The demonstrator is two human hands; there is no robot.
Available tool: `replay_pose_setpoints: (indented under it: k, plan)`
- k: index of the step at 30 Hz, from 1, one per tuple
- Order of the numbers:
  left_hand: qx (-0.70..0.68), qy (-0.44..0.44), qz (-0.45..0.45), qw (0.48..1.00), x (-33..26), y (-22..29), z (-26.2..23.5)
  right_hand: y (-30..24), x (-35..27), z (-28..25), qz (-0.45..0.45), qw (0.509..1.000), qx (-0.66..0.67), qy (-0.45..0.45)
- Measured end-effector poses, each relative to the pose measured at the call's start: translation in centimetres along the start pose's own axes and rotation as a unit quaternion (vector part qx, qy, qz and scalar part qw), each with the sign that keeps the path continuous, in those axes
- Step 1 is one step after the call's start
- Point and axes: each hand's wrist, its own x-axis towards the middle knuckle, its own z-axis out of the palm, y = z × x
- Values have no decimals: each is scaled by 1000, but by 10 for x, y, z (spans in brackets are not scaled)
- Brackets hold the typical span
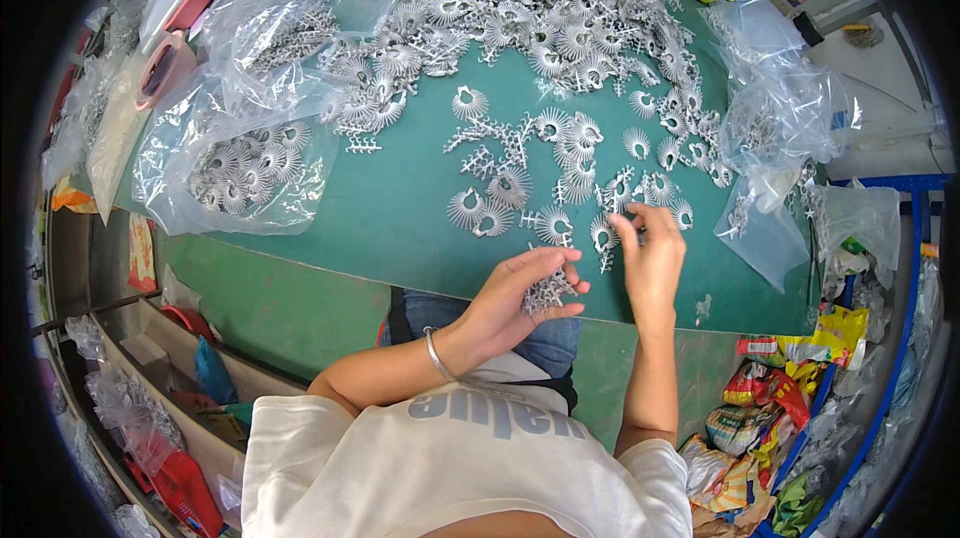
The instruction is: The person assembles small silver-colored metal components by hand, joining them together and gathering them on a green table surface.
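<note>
Left hand cups small grey pieces at the near edge of the green table. Right hand, fingers bent over scattered fan shapes (grip unclear), seems mid-gathering; a light pinch suits next.

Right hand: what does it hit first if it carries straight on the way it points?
Probably the small grey pieces on the green tabletop, just ahead of the right hand. Its height above them is unclear, so it might pass over.

Dull, metal-looking pieces in my left fingers; glossy plastic bag well left of them; smooth tabletop beyond.
</note>
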Motion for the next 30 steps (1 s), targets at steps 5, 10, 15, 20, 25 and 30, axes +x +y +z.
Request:
replay_pose_setpoints:
  k: [5,10,15,20,25,30]
  plan:
    - [-17,-7,9,1000,-1,1,-2,11,0,6,21,999,31,-19]
    - [28,-1,31,999,-2,1,-1,25,-3,-4,148,924,350,-40]
    - [-7,-17,6,1000,2,-1,-5,29,2,-7,143,931,336,-25]
    - [-6,-12,15,1000,0,-2,-4,20,-2,-15,220,872,429,-83]
    - [-15,-1,23,1000,-1,-1,1,-13,-14,-11,-25,971,238,21]
    - [28,-13,40,999,-1,4,1,-19,-26,-5,-173,973,147,51]
